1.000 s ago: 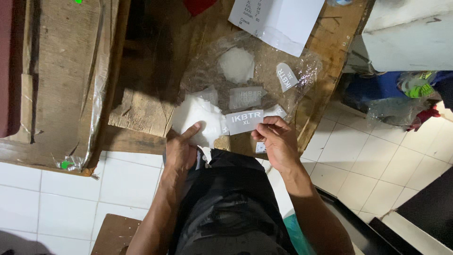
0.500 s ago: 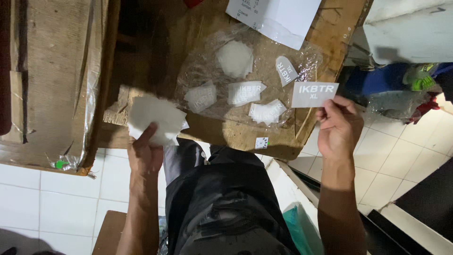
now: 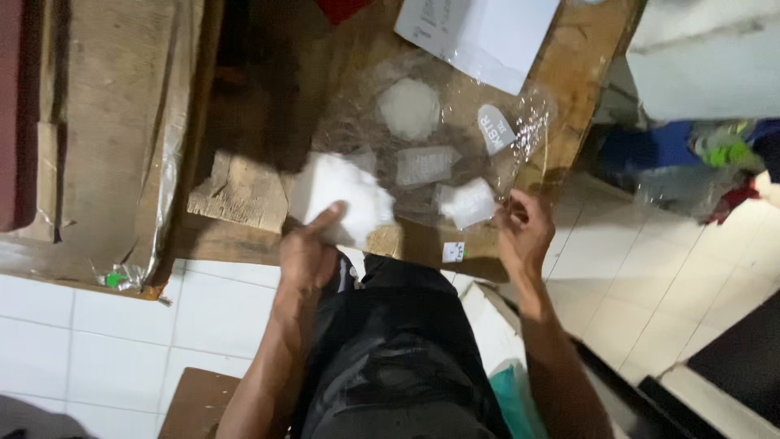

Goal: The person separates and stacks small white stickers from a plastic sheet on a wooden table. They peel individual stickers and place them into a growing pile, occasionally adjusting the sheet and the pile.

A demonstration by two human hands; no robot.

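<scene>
Below you, your left hand (image 3: 307, 258) pinches a white pad (image 3: 341, 197) at the near edge of the wooden table (image 3: 585, 57), thumb lying on top. Your right hand (image 3: 524, 232) hovers at the table edge, fingers curled together just beside a smaller white piece (image 3: 465, 202); whether they grip anything you cannot tell. Clear plastic sheet (image 3: 357, 122) covers the tabletop, with more white pieces on it. White paper (image 3: 479, 32) lies at the far side.

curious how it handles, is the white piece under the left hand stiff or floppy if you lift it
Probably floppy: the white piece looks thin with soft, uneven edges under the left hand. Likely light for its size, lying flat. It may slide easily on the clear plastic sheet.
</scene>
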